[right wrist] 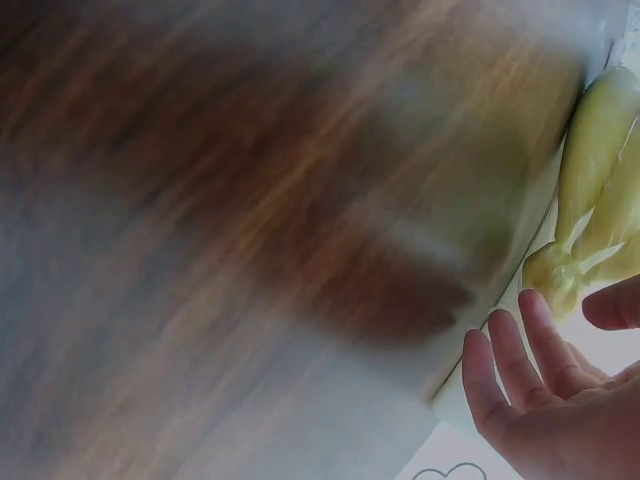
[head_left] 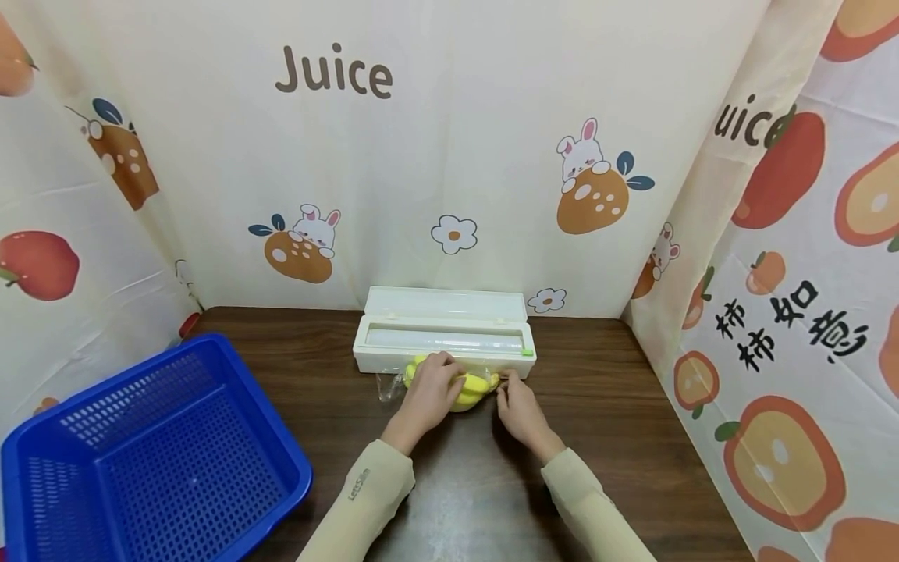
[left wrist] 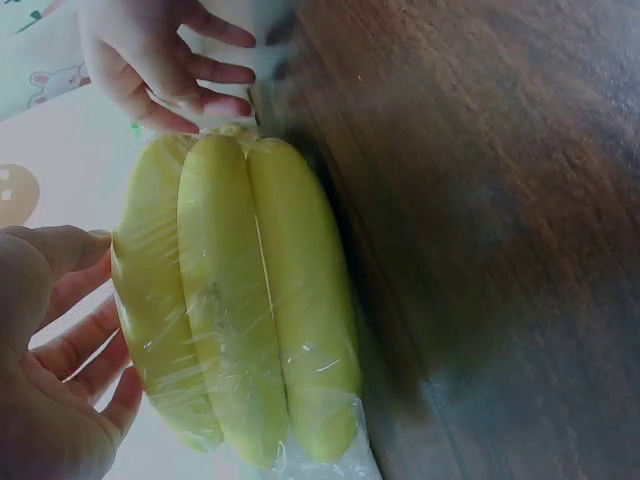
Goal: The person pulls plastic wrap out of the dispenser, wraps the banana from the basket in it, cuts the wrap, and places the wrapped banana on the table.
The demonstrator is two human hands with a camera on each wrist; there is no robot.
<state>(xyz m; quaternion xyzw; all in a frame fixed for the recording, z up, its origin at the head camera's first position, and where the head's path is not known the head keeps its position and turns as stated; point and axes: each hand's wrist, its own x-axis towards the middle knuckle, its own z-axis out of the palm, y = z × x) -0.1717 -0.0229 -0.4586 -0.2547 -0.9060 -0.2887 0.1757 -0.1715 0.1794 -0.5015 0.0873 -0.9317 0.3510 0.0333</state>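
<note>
A bunch of yellow bananas (left wrist: 230, 300), covered in clear plastic wrap, lies on the table directly before a white cling-film box (head_left: 365, 355). My left hand (head_left: 431, 390) reaches over the bunch. In the left wrist view its loosely bent fingers (left wrist: 85, 350) touch one side of the wrapped bananas. My right hand (head_left: 521, 410) is at the stem end. The right wrist view shows its fingers spread and the thumb apart, close to the stem (right wrist: 555, 275), with nothing visibly gripped. Loose clear film (head_left: 389, 386) sticks out at the left end of the bunch.
The box lid (head_left: 445, 300) stands raised at the back, showing a film roll (head_left: 442, 340) and a green slider (head_left: 527, 352) at the right end. A blue perforated basket (head_left: 295, 460) sits at the left. Printed cloth walls (head_left: 456, 156) surround the dark wooden table (head_left: 618, 406).
</note>
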